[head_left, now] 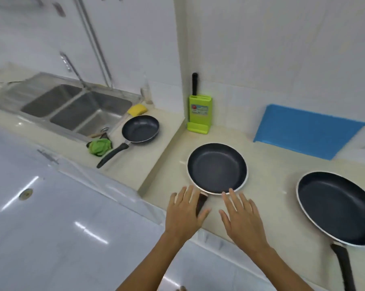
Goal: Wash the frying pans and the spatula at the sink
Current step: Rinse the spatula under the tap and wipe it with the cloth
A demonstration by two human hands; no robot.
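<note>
Dark non-stick coating lines the middle pan [217, 169], which sits flat on the pale worktop [272, 162] right in front of me, its thin white rim showing all round. My left hand [185, 208] lies over its short dark handle [201, 203], fingers straight and spread, gripping nothing. I cannot tell whether my palm actually touches the handle. My right hand [243, 215] is flat and loose too, one fingertip just at the pan's near rim.

The large pan [337, 208] lies to my right, its long handle pointing back past the worktop edge. The small pan [140, 128] waits on the lower counter just beside the sink [106, 110], near a yellow sponge [137, 109] and a green cloth [99, 146]. A wooden-handled tool [98, 135] lies at the sink's near corner. It may be the spatula, but it is too small to be sure.

I judge the middle pan to be stiff and fairly light, probably thin metal, with its weight out in the bowl. The handle is the place to hold it: I would wrap my left fingers fully round it, close to the bowl, so the pan does not tip forward. The coated inside looks slick and worth keeping my nails off. If it feels nose-heavy on the way to the sink, my right hand can steady the rim.
</note>
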